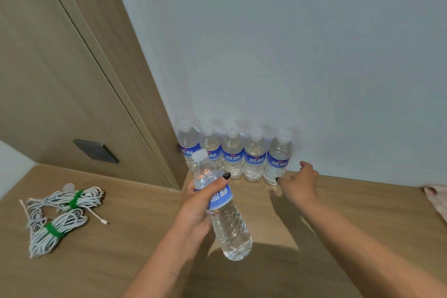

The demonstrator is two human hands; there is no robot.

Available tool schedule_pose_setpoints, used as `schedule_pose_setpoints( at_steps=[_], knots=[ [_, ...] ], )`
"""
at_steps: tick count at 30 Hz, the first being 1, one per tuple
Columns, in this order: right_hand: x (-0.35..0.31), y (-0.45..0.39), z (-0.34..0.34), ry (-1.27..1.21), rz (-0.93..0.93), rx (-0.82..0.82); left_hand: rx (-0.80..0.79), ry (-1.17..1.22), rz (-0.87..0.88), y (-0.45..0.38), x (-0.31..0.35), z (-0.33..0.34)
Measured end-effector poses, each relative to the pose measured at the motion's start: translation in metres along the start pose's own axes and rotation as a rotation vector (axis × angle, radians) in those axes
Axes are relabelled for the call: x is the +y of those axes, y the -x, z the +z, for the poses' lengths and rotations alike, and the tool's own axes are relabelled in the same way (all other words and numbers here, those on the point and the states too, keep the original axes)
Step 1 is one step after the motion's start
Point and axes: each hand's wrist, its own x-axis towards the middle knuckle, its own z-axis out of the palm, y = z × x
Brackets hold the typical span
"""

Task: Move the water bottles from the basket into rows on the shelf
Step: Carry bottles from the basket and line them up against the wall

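Several clear water bottles with blue labels point(254, 156) stand in a row against the white wall on the wooden shelf point(362, 205). My left hand point(205, 201) grips another water bottle point(225, 220) around its label, holding it tilted above the shelf in front of the row. My right hand point(298, 180) is just right of the rightmost bottle point(277, 157), fingers relaxed, thumb up, one fingertip near the bottle's base. The basket is not in view.
Two bundles of white cable tied with green straps point(60, 215) lie on the wooden surface at the left. A dark wall socket point(96, 151) sits on the wooden panel. A pink cloth point(435, 197) shows at the right edge.
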Motion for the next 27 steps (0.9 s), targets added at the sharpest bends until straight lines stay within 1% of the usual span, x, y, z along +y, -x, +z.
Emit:
schedule_pose_setpoints(
  at_steps=[2,3,6,8,13,15,17,20,24,26,27],
  knots=[
    [-0.002,0.033,-0.007,-0.02,-0.223,-0.021,-0.035,0.001,-0.007,-0.004,-0.001,0.007],
    [-0.004,0.05,-0.012,-0.046,-0.294,-0.074,-0.061,-0.007,-0.013,-0.006,-0.002,0.012],
    [-0.01,0.089,-0.02,-0.109,-0.358,-0.31,-0.148,-0.053,-0.065,-0.013,-0.008,0.026],
    [-0.011,0.1,-0.022,-0.112,-0.385,-0.383,-0.202,-0.111,-0.109,-0.015,-0.013,0.035],
    [-0.001,0.098,-0.029,-0.067,-0.41,-0.301,-0.244,-0.243,-0.154,-0.018,-0.027,0.054],
    [0.004,0.094,-0.031,-0.084,-0.385,-0.279,-0.257,-0.308,-0.152,-0.019,-0.031,0.062],
    [0.009,0.089,-0.033,-0.122,-0.348,-0.256,-0.302,-0.375,-0.148,-0.019,-0.034,0.071],
    [0.014,0.08,-0.038,-0.154,-0.306,-0.219,-0.357,-0.491,-0.086,-0.017,-0.037,0.085],
    [0.021,0.058,-0.048,-0.154,-0.279,-0.107,-0.392,-0.585,0.001,-0.021,-0.029,0.099],
    [0.025,0.044,-0.056,-0.131,-0.256,-0.07,-0.364,-0.669,0.086,-0.023,-0.018,0.106],
    [0.026,0.036,-0.059,-0.109,-0.252,-0.055,-0.328,-0.711,0.156,-0.025,-0.012,0.108]
  ],
)
